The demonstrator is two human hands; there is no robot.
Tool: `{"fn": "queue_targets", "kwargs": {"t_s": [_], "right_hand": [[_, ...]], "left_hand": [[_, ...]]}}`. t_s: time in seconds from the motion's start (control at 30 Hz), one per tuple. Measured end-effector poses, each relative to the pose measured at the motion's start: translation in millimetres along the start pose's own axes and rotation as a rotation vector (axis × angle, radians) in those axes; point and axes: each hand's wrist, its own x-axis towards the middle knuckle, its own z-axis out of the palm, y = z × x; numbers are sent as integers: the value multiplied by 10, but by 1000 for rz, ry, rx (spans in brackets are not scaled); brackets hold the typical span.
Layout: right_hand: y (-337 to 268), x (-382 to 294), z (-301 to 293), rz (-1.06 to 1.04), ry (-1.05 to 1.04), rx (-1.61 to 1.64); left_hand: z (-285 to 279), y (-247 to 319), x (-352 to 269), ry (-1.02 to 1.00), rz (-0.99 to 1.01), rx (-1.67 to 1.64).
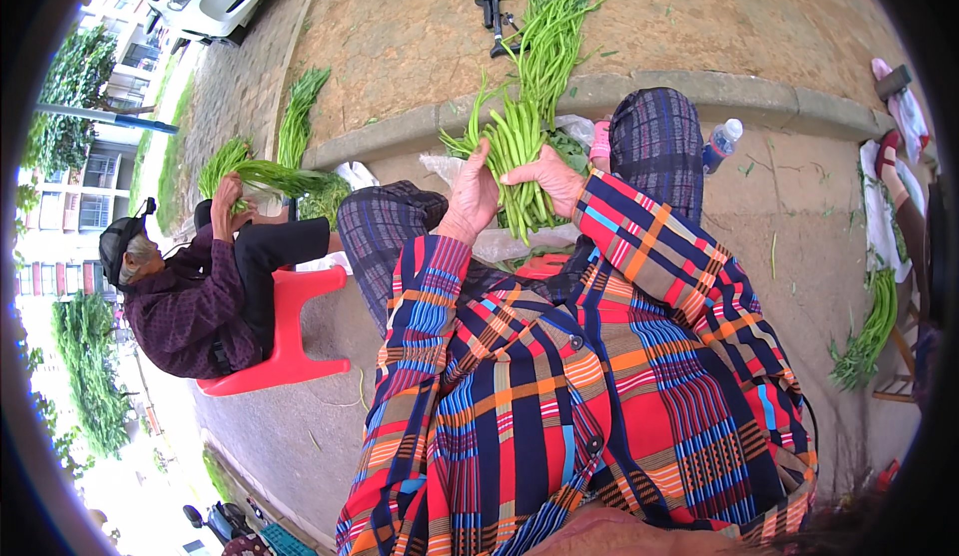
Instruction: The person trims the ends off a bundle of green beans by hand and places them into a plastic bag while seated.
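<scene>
My left hand (476, 195) and my right hand (551, 177) grip a bunch of long green leafy-vegetable stems (517, 147) from either side, above my lap. The thick cut ends point toward me. Beyond the bunch, a pile of the same greens (551, 39) lies on the ground across the kerb, leaves at the far end. Beneath my hands are loose green leaves (567, 150) and pale plastic sheeting (509, 243), partly hidden by the bunch and my hands.
At left a person (187, 294) on a red plastic stool (300, 331) holds greens. A stone kerb (719, 95) crosses ahead, with a walking stick (492, 9) beyond. A plastic bottle (721, 145) stands right of my knee. More greens (873, 331) lie far right, near another person's leg (899, 189).
</scene>
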Motion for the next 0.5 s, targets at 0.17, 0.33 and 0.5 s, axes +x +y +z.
{"fn": "queue_targets", "kwargs": {"t_s": [0.17, 0.33, 0.5], "right_hand": [[-19, -16, -15, -13, 22, -129], [-34, -32, -16, -10, 50, -143], [84, 6, 21, -7, 6, -168]], "left_hand": [[-191, 18, -7, 288, -27, 265], [-281, -109, 138, 353, 59, -37], [-975, -324, 275, 437, -16, -234]]}}
